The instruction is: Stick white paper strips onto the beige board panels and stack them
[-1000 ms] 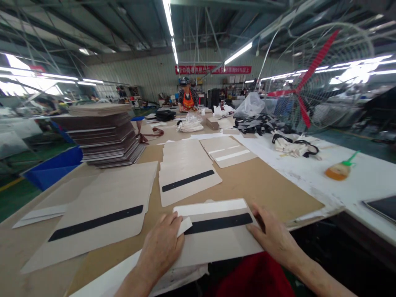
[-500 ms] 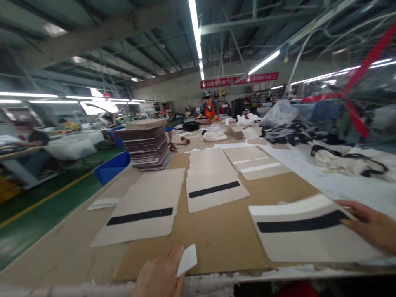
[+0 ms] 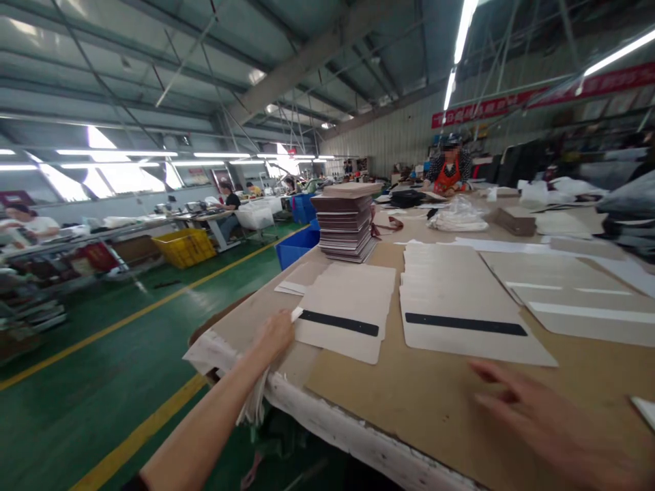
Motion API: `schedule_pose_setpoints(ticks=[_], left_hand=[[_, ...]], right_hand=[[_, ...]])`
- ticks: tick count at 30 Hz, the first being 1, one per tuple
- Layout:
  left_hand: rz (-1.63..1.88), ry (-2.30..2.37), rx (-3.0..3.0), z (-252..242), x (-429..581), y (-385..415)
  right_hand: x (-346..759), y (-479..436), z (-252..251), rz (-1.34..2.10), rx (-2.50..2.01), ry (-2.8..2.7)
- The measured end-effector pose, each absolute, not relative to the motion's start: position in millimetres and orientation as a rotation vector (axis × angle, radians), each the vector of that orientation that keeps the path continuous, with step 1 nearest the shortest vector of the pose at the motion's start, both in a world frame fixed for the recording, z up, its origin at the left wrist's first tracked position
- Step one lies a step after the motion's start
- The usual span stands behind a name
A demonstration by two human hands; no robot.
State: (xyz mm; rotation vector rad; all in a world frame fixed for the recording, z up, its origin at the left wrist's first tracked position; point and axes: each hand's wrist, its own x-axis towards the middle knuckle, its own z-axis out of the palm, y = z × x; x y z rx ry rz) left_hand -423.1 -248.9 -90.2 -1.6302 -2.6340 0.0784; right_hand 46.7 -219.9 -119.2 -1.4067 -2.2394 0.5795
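My left hand [image 3: 276,334] is closed on a small white card [image 3: 297,314], only a corner of which shows. It is at the left end of a black strip [image 3: 338,322] lying across the top beige panel [image 3: 353,290] of a fanned-out row. My right hand [image 3: 532,409] is over the brown board, blurred, fingers apart, with nothing in it. Just beyond it lies a second overlapping row of beige panels [image 3: 445,279], whose front one bears another black strip [image 3: 465,324]. The edge of one more panel [image 3: 645,410] shows at the far right.
Panels with white strips [image 3: 583,327] lie at the right. A tall stack of brown-edged boards [image 3: 345,225] stands behind the left row. Past the table's left edge are a blue bin [image 3: 297,247] and green floor. A person in an orange apron [image 3: 447,176] is across the table.
The view has turned left. My left hand has gone from the table's front edge to the left row with the card. My right hand has let go of the panel with the black strip.
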Motion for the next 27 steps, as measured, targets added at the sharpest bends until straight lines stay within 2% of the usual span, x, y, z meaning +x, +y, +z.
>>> schedule_pose_setpoints(ticks=[3, 8, 13, 21, 24, 27], left_hand=[[0.088, -2.674, -1.621, -103, -429, -237], [0.003, -2.691, -1.625, -115, -433, -241], [-0.171, -2.695, -1.667, -117, -435, -261], [-0.597, -2.737, -1.679, -107, -426, -321], [-0.724, -2.781, -1.635, -105, -420, -343], [-0.888, -2.847, -1.665, -105, -409, -363]], right_hand=[[-50, -228, -112, 0.747, -1.159, -2.467], [-128, -237, -117, 0.603, -1.222, -2.565], [-123, -240, -122, 0.773, -1.192, -2.323], [-126, -250, -121, 1.661, -1.100, -1.428], [-126, -262, -123, 1.775, -1.101, -1.295], [-100, -283, -123, 1.735, -1.137, -1.395]])
